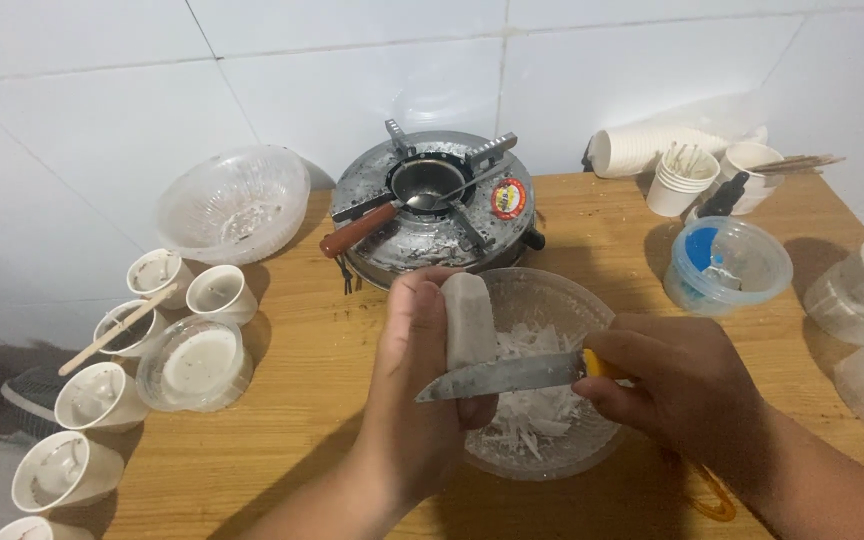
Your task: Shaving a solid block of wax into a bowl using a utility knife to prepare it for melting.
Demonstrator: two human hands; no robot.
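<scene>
My left hand (414, 390) grips a pale grey-white oblong piece (469, 318), held upright over a clear glass bowl (562, 300). My right hand (680, 380) holds a knife with a yellow handle (600, 367). Its steel blade (500, 377) points left and lies across the lower part of the piece. White shavings (532, 405) fill the bowl beneath both hands.
A round metal burner (432, 205) with a wooden-handled spoon (362, 228) stands behind the bowl. Several small paper cups (220, 292), one with a wooden stick, line the left edge beside clear bowls (234, 200). Cups, sticks and plastic containers (727, 262) crowd the right.
</scene>
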